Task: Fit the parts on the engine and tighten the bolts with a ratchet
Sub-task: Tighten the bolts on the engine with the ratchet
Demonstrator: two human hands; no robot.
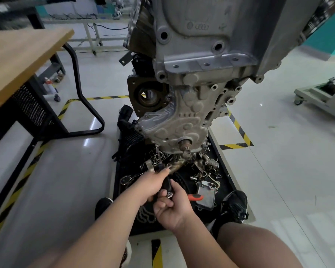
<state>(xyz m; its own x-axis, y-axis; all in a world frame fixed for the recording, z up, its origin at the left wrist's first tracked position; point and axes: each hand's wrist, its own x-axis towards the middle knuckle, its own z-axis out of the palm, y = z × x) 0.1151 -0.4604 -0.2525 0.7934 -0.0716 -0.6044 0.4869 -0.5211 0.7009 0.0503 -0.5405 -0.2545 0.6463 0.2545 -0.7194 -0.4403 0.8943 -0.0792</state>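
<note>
The left hand [153, 185] has its fingers curled round the black ratchet [168, 183], whose thin shaft [158, 157] runs up and away from the knuckles to the lower edge of the engine [182, 120] above both hands. Just below it, the right hand [172, 209] is curled too, thumb and fingers pinching a shiny metal piece [170, 194] at the handle's near end. An orange-handled tool [195, 197] lies just right of the right hand in the black tray [223, 183] beneath both hands
</note>
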